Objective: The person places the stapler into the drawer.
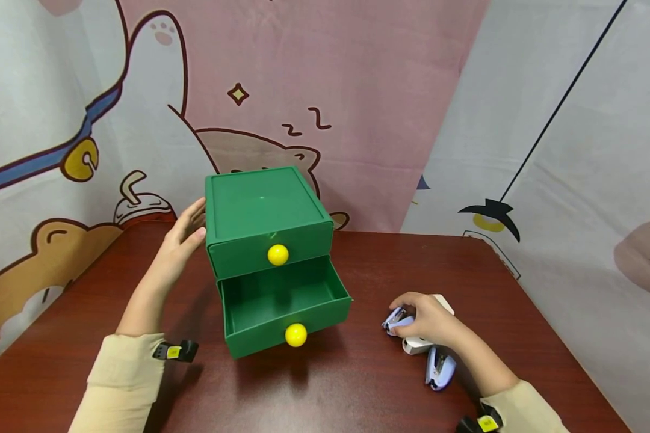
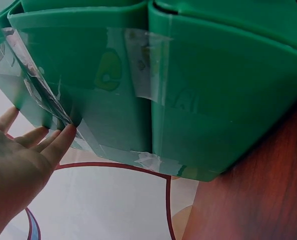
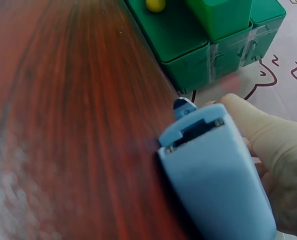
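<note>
A green drawer unit with yellow knobs stands left of the middle in the head view. Its upper drawer is closed, while the lower drawer is pulled out and bare inside. My left hand touches the unit's left side with extended fingers; in the left wrist view the fingertips meet the taped side. On the right, my right hand pinches a light purple stapler between thumb and fingers. A white stapler is partly hidden beneath that hand. Another light purple stapler lies nearer me.
The dark reddish wooden table carries everything. A printed cartoon cloth hangs close behind the table's far edge and along both sides. Clear tape runs over the seams on the unit's side.
</note>
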`<move>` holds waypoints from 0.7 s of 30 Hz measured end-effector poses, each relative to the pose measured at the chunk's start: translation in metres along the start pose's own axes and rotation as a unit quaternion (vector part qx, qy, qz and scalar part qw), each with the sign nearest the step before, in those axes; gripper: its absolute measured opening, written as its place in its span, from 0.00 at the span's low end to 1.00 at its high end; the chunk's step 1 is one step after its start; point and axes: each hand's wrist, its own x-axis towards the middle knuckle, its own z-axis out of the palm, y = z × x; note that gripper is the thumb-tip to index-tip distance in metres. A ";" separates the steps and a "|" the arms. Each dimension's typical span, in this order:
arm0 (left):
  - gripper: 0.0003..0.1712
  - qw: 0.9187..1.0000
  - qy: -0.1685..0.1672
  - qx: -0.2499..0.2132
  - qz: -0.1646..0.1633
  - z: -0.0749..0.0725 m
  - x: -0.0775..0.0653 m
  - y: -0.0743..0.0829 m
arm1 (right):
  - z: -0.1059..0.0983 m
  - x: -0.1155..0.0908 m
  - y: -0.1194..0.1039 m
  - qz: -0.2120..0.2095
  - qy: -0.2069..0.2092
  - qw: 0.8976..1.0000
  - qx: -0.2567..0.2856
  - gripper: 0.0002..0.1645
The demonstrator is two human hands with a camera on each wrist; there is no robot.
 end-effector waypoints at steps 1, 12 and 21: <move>0.33 1.000 0.000 0.000 0.001 0.000 0.000 0.000 | -0.001 0.000 -0.001 -0.005 0.004 1.000 -0.001 0.22; 0.33 1.000 0.002 -0.006 0.000 0.001 -0.001 0.002 | -0.008 0.004 -0.017 -0.011 0.058 0.998 0.019 0.25; 0.33 1.000 0.001 0.005 -0.004 0.001 -0.001 0.003 | -0.014 0.009 -0.035 -0.022 0.080 0.996 0.044 0.23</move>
